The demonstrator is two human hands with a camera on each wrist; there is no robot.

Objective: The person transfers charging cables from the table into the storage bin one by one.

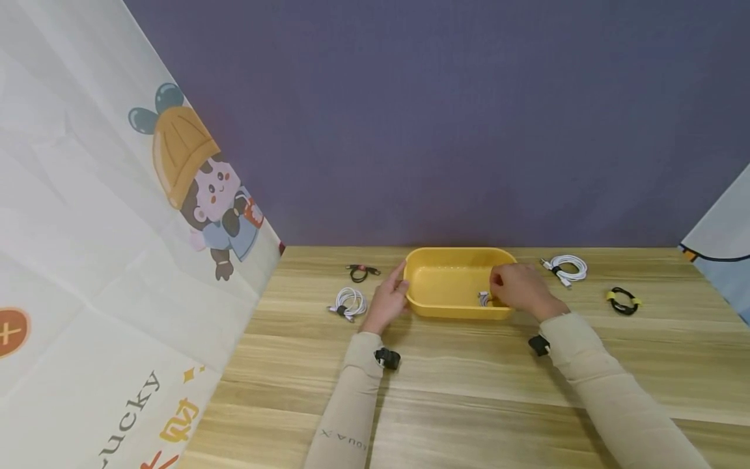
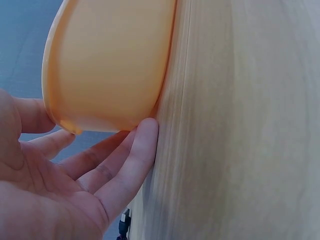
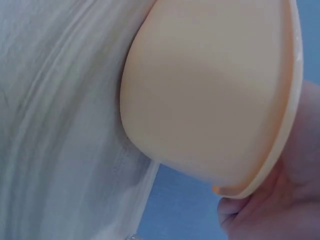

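Observation:
A yellow plastic bin [image 1: 433, 309] stands on the wooden table near the far wall. At its left end my left hand [image 1: 387, 299] touches the rim with the thumb, while its mostly straight fingers [image 2: 132, 170] press along the outer end wall. My right hand [image 1: 521, 286] reaches over the right end, fingers curled down inside the bin. Under those fingers shows a grey-white cable [image 1: 483, 298] with its plug end, which the hand pinches; the rest of it is hidden by the hand. In the right wrist view the bin's wall [image 3: 200, 90] hides the fingertips.
Left of the bin lie a small black cable [image 1: 359, 273] and a coiled white cable [image 1: 349, 301]. On the right are another coiled white cable [image 1: 571, 268] and a black cable with yellow ties [image 1: 624, 301]. A dark blue partition [image 1: 445, 130] rises behind the table [image 1: 457, 391].

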